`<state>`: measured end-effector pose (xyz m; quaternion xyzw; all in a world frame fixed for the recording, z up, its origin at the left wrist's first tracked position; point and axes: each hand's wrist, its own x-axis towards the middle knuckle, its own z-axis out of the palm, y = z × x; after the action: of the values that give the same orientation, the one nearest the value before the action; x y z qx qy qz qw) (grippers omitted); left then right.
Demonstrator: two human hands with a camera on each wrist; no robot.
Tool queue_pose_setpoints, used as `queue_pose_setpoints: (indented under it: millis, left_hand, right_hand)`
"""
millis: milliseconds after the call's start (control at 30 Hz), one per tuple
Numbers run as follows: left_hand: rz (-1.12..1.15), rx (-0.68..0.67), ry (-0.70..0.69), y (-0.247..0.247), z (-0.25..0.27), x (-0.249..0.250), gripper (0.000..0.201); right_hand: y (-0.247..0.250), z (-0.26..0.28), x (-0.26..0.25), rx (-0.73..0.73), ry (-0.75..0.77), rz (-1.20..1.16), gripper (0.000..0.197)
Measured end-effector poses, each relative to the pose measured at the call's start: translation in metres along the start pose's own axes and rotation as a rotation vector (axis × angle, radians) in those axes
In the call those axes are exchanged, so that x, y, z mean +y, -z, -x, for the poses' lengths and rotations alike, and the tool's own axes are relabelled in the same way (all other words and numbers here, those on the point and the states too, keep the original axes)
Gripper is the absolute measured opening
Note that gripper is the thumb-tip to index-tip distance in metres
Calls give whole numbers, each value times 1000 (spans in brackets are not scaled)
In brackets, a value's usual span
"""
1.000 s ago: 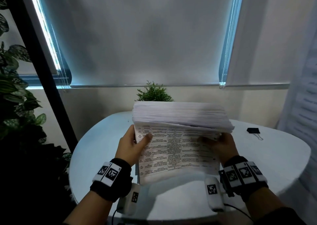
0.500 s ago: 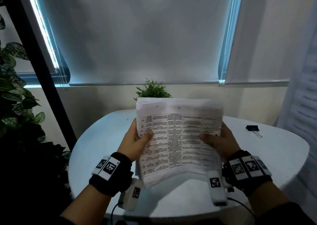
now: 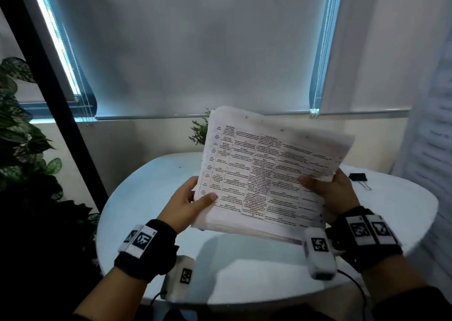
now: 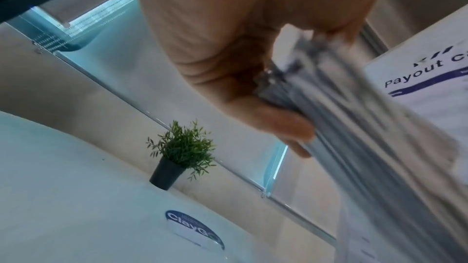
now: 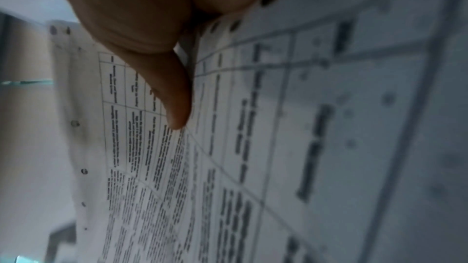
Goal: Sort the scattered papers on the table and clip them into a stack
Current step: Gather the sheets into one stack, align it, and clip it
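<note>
A thick stack of printed papers [image 3: 264, 171], its top sheet a table of text, is held up above the white round table [image 3: 151, 193], tilted clockwise. My left hand [image 3: 190, 203] grips its lower left edge, thumb on the top sheet. My right hand [image 3: 325, 191] grips the right edge, thumb across the print. In the left wrist view the left hand [image 4: 253, 71] clamps the stack's edge [image 4: 329, 111]. In the right wrist view the right hand's thumb [image 5: 164, 79] presses on the top sheet [image 5: 278, 147]. A black binder clip [image 3: 357, 177] lies on the table at the right.
A small potted plant [image 3: 199, 131] stands at the table's far side by the wall, also the potted plant [image 4: 177, 153] in the left wrist view. Large leafy plants [image 3: 22, 134] and a black post [image 3: 56, 95] stand left. A round sticker [image 4: 195, 229] is on the table.
The stack was held flat with its far edge toward me; both hands raised it upright, then turned it clockwise and lifted it higher. Both grips stayed.
</note>
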<state>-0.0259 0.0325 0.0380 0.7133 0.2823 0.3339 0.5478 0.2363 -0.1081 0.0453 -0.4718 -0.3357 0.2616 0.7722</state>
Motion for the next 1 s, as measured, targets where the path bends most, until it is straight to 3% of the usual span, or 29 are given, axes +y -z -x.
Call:
queue_pose_setpoints:
  millis: [100, 200, 300, 433, 633, 700, 767, 833, 933, 1000]
  left_hand:
    - [-146, 58, -64, -10, 2, -6, 30]
    - [-433, 114, -204, -22, 8, -9, 21]
    - [-548, 81, -225, -37, 15, -12, 39]
    - [-151, 85, -27, -40, 6, -12, 56]
    - [204, 302, -3, -39, 1, -5, 34]
    - [288, 346, 7, -32, 4, -4, 31]
    - [376, 336, 17, -23, 6, -2, 32]
    - [417, 300, 4, -16, 7, 3, 34]
    - [412, 248, 11, -12, 7, 9, 36]
    - [424, 216, 43, -10, 8, 11, 35]
  right_hand:
    - [-5, -1, -5, -22, 74, 123, 48]
    - [-17, -4, -6, 31, 199, 392, 42]
    - [-31, -3, -4, 152, 256, 545, 41]
    - [-39, 5, 6, 169, 266, 475, 41]
    - [-42, 11, 19, 38, 219, 428, 41]
    - [-38, 9, 14, -79, 172, 308, 40]
    - [-26, 6, 12, -257, 58, 161, 42]
    - [-14, 4, 18, -390, -72, 175, 54]
    - [-3, 3, 31, -410, -146, 329, 80]
    - [2, 2, 32, -423, -170, 312, 80]
